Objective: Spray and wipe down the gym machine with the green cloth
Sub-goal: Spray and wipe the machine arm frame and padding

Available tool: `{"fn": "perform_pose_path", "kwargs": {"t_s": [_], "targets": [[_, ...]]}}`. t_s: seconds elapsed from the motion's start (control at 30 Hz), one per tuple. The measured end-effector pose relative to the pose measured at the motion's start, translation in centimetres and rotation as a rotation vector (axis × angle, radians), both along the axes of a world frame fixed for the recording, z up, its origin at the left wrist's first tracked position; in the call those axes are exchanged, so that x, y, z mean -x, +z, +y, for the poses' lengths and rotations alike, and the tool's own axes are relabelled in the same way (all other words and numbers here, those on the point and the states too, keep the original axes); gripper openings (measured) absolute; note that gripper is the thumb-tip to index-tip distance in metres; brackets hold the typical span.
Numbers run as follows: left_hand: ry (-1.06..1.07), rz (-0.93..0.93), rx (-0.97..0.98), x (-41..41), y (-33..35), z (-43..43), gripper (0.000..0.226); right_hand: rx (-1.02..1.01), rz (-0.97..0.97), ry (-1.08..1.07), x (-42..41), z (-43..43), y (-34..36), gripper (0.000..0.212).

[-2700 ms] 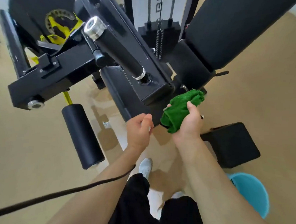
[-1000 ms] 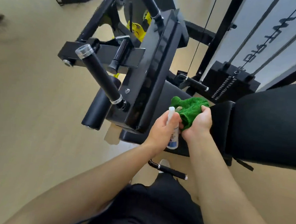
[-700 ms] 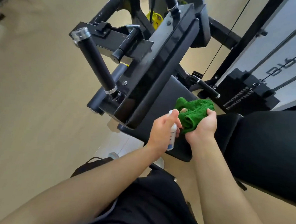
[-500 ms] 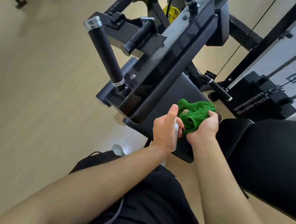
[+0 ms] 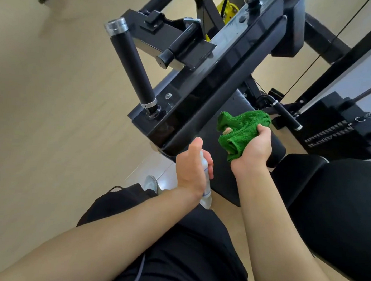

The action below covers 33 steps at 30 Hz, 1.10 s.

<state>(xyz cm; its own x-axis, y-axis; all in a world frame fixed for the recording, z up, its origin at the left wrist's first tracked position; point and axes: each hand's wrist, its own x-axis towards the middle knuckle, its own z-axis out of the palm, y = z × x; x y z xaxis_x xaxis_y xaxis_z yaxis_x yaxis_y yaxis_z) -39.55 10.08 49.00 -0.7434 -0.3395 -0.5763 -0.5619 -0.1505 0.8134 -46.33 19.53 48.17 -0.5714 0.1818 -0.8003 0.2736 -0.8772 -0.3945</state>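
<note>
While the left hand (image 5: 191, 165) is wrapped round a small white spray bottle (image 5: 206, 196), one digit laid up over its hidden nozzle, the right hand (image 5: 253, 150) clutches the bunched green cloth (image 5: 238, 130) just beside it. Both are held over the near end of the gym machine (image 5: 216, 81).

The cloth is looped terry, limp and crumpled, and probably very light. It should mould to bars and corners, and is best held balled in the palm with a loose face turned outward. The bottle looks like smooth, light plastic, likely slick if wet, so a full grasp round its body suits it.

Just beyond the hands runs the machine's glossy black box beam, hard and flat-sided, which looks likely to show smears. A cylindrical handle (image 5: 132, 63) rises from it, with a matte black grip and bright metal collars. A matte seat pad (image 5: 229, 186) lies below the hands, and a thicker back pad (image 5: 339, 204) is to the right. A weight stack (image 5: 332, 132) and cables stand farther off on the pale beige floor (image 5: 41, 109).
</note>
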Motion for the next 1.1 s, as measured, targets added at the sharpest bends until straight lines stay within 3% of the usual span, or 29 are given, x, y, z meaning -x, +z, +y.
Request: {"fn": "perform_pose_path", "kwargs": {"t_s": [0.43, 0.73, 0.93, 1.1], "targets": [[-0.039, 0.105, -0.082, 6.7, 0.7, 4.5, 0.052, -0.056, -0.033, -0.09, 0.9, 3.6, -1.5, 0.023], [0.087, -0.027, -0.192, 11.7, 0.0, 9.2, 0.066, -0.092, -0.069, -0.162, 1.9, 6.5, -2.0, 0.025], [0.097, -0.019, -0.169, 16.9, 1.3, 11.3, 0.056, -0.169, 0.019, -0.171, 3.8, 8.5, -1.0, 0.028], [-0.064, 0.068, -0.142, 16.0, 1.9, 10.9, 0.063, -0.241, 0.266, -0.123, 8.2, 10.0, -0.8, 0.039]]}}
